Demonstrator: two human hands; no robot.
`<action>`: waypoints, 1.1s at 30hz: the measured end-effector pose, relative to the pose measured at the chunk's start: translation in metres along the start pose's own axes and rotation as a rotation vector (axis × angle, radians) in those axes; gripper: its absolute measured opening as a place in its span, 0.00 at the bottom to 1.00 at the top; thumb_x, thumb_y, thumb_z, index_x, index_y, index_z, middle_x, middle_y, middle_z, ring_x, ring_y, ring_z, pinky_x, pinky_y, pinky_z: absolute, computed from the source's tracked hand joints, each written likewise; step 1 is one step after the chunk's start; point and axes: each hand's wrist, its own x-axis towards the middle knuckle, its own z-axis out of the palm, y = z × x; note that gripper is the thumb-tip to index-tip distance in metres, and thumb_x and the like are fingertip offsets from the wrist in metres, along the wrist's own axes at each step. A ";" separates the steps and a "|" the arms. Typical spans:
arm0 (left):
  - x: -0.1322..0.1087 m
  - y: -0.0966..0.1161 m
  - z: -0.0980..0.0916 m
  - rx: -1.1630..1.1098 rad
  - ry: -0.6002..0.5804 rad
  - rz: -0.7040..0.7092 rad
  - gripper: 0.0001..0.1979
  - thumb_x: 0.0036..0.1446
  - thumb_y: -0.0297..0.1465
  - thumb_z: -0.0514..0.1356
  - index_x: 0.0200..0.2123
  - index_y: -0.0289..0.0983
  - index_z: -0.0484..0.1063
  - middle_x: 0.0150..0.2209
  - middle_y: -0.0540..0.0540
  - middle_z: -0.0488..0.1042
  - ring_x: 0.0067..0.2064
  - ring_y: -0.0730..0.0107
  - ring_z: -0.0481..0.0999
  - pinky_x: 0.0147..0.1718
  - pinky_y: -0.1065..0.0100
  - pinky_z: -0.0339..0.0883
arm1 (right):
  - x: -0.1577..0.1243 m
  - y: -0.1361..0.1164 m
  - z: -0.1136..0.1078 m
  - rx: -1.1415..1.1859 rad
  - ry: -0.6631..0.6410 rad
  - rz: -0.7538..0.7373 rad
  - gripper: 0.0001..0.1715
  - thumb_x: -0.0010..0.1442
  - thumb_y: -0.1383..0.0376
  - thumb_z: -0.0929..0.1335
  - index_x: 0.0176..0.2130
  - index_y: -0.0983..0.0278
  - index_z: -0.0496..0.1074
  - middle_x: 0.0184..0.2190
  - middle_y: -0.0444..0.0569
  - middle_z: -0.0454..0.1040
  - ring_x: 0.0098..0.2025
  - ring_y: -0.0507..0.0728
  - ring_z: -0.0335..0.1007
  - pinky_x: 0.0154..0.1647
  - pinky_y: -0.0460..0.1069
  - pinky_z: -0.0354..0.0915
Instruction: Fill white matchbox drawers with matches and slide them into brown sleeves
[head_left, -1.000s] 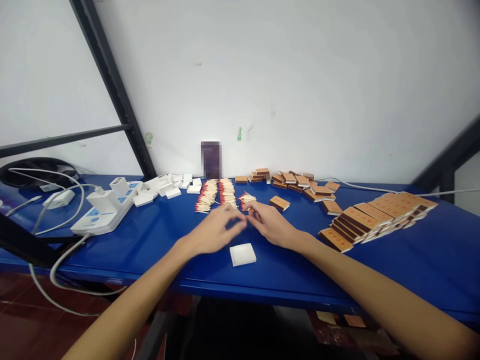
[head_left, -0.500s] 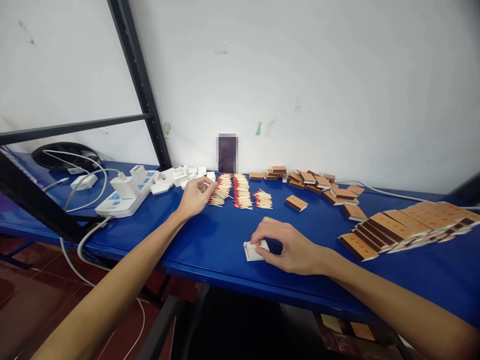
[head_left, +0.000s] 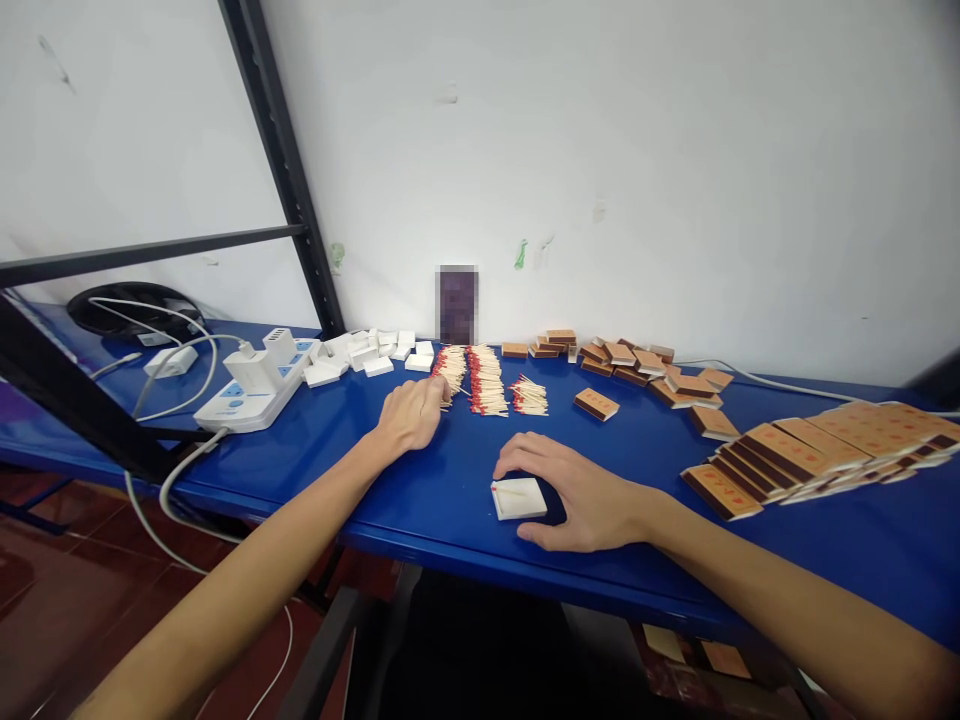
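Note:
My left hand (head_left: 412,414) lies at the near left edge of the left pile of matches (head_left: 454,364), its fingers drawn together at the match ends. Whatever sits between those fingertips is hidden. Closer to me, a white matchbox tray (head_left: 520,499) lies flat, with at least one red-tipped match (head_left: 510,492) inside. Around its right side curves my right hand (head_left: 574,495), thumb and fingers spread apart and holding nothing. A second long row of matches (head_left: 487,382) and a smaller pile (head_left: 530,396) are to the right of the first.
White trays (head_left: 360,352) are heaped at the back left, beside a power strip (head_left: 259,390). Loose matchbox sleeves (head_left: 645,362) lie at the back right, and one sleeve (head_left: 596,404) lies nearer. Overlapping sleeves (head_left: 810,455) fill the right. A black metal frame (head_left: 277,130) rises at left.
My left hand has shifted nearer and slightly right along the left match pile. My right hand's fingers have come out of the tray and spread open beside it.

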 end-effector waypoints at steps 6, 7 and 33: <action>0.000 0.002 -0.010 0.036 -0.061 -0.031 0.23 0.62 0.32 0.38 0.37 0.40 0.73 0.31 0.45 0.73 0.36 0.56 0.72 0.34 0.63 0.58 | 0.002 -0.002 0.003 0.068 -0.020 -0.024 0.22 0.55 0.70 0.68 0.50 0.60 0.69 0.45 0.49 0.68 0.46 0.55 0.65 0.49 0.51 0.63; 0.000 0.002 -0.011 0.039 -0.072 -0.032 0.23 0.62 0.31 0.38 0.37 0.40 0.73 0.31 0.45 0.73 0.35 0.56 0.72 0.34 0.63 0.58 | 0.002 -0.002 0.004 0.077 -0.019 -0.022 0.20 0.55 0.70 0.68 0.49 0.60 0.70 0.44 0.49 0.69 0.45 0.55 0.65 0.48 0.51 0.63; -0.023 0.033 -0.021 -0.203 -0.240 0.623 0.13 0.62 0.31 0.46 0.37 0.37 0.69 0.35 0.44 0.75 0.36 0.65 0.72 0.40 0.65 0.62 | 0.050 0.062 0.001 -0.435 0.111 0.373 0.10 0.68 0.66 0.59 0.40 0.66 0.67 0.38 0.54 0.74 0.39 0.57 0.70 0.38 0.48 0.59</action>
